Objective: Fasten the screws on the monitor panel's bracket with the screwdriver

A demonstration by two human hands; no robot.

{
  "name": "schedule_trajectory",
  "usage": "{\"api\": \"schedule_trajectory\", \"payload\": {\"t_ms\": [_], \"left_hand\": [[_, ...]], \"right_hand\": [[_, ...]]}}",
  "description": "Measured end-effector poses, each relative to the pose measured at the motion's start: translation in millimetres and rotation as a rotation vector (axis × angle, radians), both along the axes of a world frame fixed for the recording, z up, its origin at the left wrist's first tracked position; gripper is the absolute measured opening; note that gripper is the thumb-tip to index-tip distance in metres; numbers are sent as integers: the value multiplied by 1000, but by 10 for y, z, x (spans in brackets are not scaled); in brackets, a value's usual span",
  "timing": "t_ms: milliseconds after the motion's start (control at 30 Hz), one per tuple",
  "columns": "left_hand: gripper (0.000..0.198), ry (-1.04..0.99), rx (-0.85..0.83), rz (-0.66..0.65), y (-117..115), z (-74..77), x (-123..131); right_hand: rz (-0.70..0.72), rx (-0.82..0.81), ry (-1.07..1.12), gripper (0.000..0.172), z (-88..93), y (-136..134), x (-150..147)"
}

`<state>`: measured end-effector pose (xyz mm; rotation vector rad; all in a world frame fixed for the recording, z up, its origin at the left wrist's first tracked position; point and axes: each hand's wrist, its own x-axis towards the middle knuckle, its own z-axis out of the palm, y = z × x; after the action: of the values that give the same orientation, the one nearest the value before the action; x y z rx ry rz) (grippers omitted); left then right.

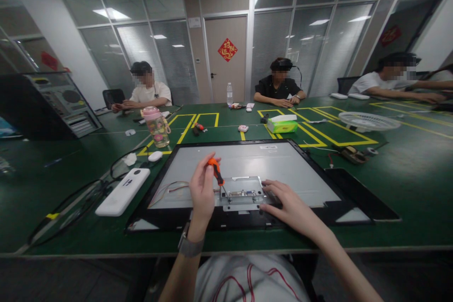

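Screwdriver work at the metal connector housing (244, 181) looks like the step in hand. The left hand (202, 188) has its fingers wrapped round the orange-and-black handle of a screwdriver (215, 171), whose shaft slants down to the housing's left part; the tip is too small to tell whether it sits in a screw head. The right hand (288, 203) lies at the housing's right edge, fingers parted and gripping nothing that shows, apparently steadying it. The next move seems to call for a squarely seated tip, a more upright shaft and even pressure, with the housing kept from shifting.

The housing stands near the middle of the near half of a flat display panel (187, 163), which lies back up on the green worktop (78, 163), close to its near edge. The panel's back is smooth, pale silver, bordered by a black frame, with a white label (269, 147) toward the far right. The housing is grey metal with a row of connector ports along its near side; thin wires (173, 188) trail to its left.
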<state>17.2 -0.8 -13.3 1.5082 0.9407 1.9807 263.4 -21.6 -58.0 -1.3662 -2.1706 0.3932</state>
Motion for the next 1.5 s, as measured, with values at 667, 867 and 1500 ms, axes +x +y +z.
{"api": "schedule_trajectory", "payload": {"t_ms": [667,867,1500], "left_hand": [[26,61,98,100,16,-9,-29],[28,30,42,64,-1,5,-17],[23,83,95,135,-11,48,-13]], "right_hand": [[4,-4,-10,35,2,3,1],[4,-6,-8,34,6,3,4],[3,-1,-13,33,10,4,-3]]}}
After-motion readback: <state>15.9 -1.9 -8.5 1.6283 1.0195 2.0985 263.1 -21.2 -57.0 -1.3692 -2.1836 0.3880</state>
